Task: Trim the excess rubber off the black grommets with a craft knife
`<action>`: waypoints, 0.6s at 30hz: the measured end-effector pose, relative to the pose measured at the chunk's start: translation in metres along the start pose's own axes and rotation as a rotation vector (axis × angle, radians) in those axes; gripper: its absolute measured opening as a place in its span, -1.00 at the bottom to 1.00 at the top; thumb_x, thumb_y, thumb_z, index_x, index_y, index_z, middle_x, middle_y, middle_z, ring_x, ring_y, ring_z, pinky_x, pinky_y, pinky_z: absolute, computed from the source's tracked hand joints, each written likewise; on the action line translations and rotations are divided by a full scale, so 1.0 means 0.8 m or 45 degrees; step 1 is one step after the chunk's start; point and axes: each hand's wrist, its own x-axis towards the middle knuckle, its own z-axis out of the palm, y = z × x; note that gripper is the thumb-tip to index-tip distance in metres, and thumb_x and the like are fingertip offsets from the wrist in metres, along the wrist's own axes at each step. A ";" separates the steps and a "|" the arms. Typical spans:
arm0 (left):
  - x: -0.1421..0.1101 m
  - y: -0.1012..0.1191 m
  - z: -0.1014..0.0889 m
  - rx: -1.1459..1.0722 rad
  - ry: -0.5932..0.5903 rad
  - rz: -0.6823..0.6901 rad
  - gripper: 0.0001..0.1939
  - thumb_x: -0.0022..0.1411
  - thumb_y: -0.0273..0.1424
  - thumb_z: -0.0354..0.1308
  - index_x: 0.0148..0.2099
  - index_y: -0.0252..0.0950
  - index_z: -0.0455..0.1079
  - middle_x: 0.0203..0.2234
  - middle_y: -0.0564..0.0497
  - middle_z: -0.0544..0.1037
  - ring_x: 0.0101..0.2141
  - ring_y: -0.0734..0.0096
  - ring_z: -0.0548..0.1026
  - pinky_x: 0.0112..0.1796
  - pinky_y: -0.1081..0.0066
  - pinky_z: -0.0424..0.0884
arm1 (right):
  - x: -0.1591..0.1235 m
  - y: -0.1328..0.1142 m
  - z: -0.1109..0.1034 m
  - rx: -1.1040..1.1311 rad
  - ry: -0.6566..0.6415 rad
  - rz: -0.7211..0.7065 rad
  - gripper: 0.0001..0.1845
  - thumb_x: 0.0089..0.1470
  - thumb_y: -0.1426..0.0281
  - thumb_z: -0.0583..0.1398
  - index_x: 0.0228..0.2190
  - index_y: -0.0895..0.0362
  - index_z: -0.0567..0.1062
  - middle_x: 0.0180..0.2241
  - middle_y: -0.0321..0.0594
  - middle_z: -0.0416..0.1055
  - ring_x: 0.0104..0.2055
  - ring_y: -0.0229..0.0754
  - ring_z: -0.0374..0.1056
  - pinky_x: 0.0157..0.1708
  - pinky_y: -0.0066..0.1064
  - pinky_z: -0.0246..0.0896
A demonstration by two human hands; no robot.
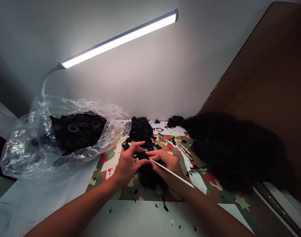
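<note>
A plastic bag (19,149) and black heap (234,151) flank the hands (127,163) (169,165).

From afar I see a small black piece (142,156) (too dark for me to read its shape) in the left hand (127,163); a thin, straight white stick (172,172), in the right hand (168,160), slants down rightward from it.

Left arm (76,207) and right arm (209,207), bare: I am seeing both slanting inward from the lower edge. Left hand (127,161), one: its index finger (139,144) is arching above its thumb (142,162). Right hand (168,164), one: I am viewing it gripping, forefinger (154,153) pointing left. Fingertips of both hands are sitting close together.
</note>
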 end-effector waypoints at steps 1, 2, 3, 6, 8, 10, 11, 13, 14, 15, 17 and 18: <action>0.000 0.000 0.000 0.025 -0.003 0.018 -0.41 0.10 -0.41 0.39 0.16 -0.16 0.32 -0.27 0.04 0.60 -0.23 0.32 0.59 -0.10 0.30 0.48 | -0.001 0.002 0.000 -0.008 -0.016 -0.012 -0.93 0.19 0.46 0.21 -0.32 0.05 0.50 -0.09 -0.21 0.57 -0.07 -0.11 0.49 -0.06 -0.27 0.35; -0.001 -0.001 0.000 0.043 -0.007 0.032 -0.42 0.11 -0.41 0.38 0.16 -0.16 0.32 -0.26 0.04 0.60 -0.23 0.32 0.59 -0.10 0.29 0.48 | -0.002 0.003 0.000 -0.015 -0.031 -0.020 -0.93 0.21 0.44 0.21 -0.30 0.04 0.51 -0.08 -0.21 0.57 -0.06 -0.11 0.48 -0.06 -0.27 0.35; -0.001 -0.001 0.000 0.058 -0.011 0.044 -0.42 0.12 -0.42 0.37 0.17 -0.16 0.31 -0.26 0.04 0.60 -0.22 0.32 0.59 -0.09 0.29 0.48 | -0.002 0.005 0.000 -0.021 -0.043 -0.027 -0.94 0.22 0.42 0.20 -0.29 0.04 0.51 -0.07 -0.21 0.57 -0.06 -0.11 0.48 -0.06 -0.27 0.35; -0.002 -0.002 -0.001 0.107 -0.012 0.067 -0.40 0.12 -0.47 0.37 0.18 -0.14 0.30 -0.26 0.05 0.61 -0.21 0.33 0.59 -0.09 0.29 0.48 | -0.002 0.007 -0.001 -0.039 -0.055 -0.059 -0.93 0.25 0.39 0.19 -0.28 0.04 0.51 -0.08 -0.22 0.57 -0.06 -0.11 0.48 -0.05 -0.26 0.34; -0.002 -0.002 -0.001 0.152 -0.013 0.071 -0.35 0.09 -0.52 0.38 0.19 -0.12 0.29 -0.25 0.06 0.61 -0.21 0.33 0.59 -0.10 0.31 0.48 | -0.002 0.007 -0.001 -0.065 -0.056 -0.085 -0.93 0.25 0.38 0.19 -0.27 0.03 0.50 -0.09 -0.22 0.58 -0.06 -0.10 0.49 -0.04 -0.24 0.34; -0.003 -0.001 -0.001 0.196 -0.016 0.076 -0.33 0.07 -0.55 0.38 0.19 -0.11 0.28 -0.26 0.08 0.62 -0.21 0.33 0.59 -0.12 0.33 0.48 | -0.002 0.007 -0.001 -0.099 -0.053 -0.108 -0.93 0.26 0.37 0.19 -0.27 0.03 0.50 -0.09 -0.21 0.58 -0.07 -0.09 0.49 -0.04 -0.22 0.33; -0.003 -0.001 -0.002 0.215 -0.018 0.080 -0.33 0.07 -0.56 0.38 0.19 -0.11 0.28 -0.26 0.08 0.62 -0.22 0.34 0.60 -0.14 0.34 0.48 | -0.002 0.008 0.000 -0.115 -0.054 -0.118 -0.93 0.26 0.37 0.19 -0.26 0.03 0.50 -0.09 -0.21 0.58 -0.08 -0.09 0.50 -0.04 -0.21 0.32; -0.003 -0.001 -0.002 0.249 -0.014 0.094 -0.33 0.07 -0.56 0.38 0.19 -0.12 0.28 -0.27 0.09 0.62 -0.24 0.35 0.60 -0.16 0.35 0.48 | -0.001 0.008 0.000 -0.150 -0.057 -0.162 -0.92 0.27 0.37 0.18 -0.27 0.05 0.48 -0.09 -0.19 0.59 -0.10 -0.09 0.51 -0.04 -0.20 0.32; -0.003 -0.001 -0.002 0.262 -0.013 0.101 -0.33 0.07 -0.56 0.37 0.19 -0.12 0.28 -0.27 0.09 0.62 -0.25 0.36 0.60 -0.16 0.35 0.48 | 0.000 0.009 0.001 -0.169 -0.051 -0.209 -0.91 0.28 0.37 0.16 -0.28 0.06 0.48 -0.11 -0.18 0.60 -0.12 -0.10 0.52 -0.06 -0.20 0.32; -0.003 -0.001 -0.002 0.273 -0.015 0.107 -0.33 0.07 -0.56 0.37 0.20 -0.12 0.27 -0.27 0.09 0.62 -0.24 0.35 0.60 -0.15 0.35 0.48 | 0.001 0.009 0.001 -0.195 -0.047 -0.263 -0.90 0.29 0.38 0.15 -0.28 0.07 0.48 -0.13 -0.16 0.60 -0.14 -0.10 0.52 -0.08 -0.20 0.33; -0.003 -0.003 -0.001 0.281 -0.022 0.115 -0.32 0.07 -0.56 0.37 0.21 -0.12 0.26 -0.26 0.08 0.62 -0.23 0.35 0.60 -0.14 0.34 0.47 | 0.004 0.008 0.002 -0.274 -0.043 -0.375 -0.87 0.30 0.42 0.12 -0.25 0.08 0.48 -0.18 -0.15 0.62 -0.17 -0.10 0.53 -0.13 -0.20 0.33; -0.004 -0.003 -0.001 0.280 -0.024 0.115 -0.32 0.08 -0.56 0.36 0.21 -0.12 0.26 -0.25 0.08 0.61 -0.22 0.35 0.60 -0.14 0.34 0.47 | 0.005 0.007 0.002 -0.322 -0.048 -0.420 -0.86 0.31 0.44 0.10 -0.25 0.08 0.48 -0.20 -0.14 0.62 -0.18 -0.09 0.53 -0.15 -0.20 0.33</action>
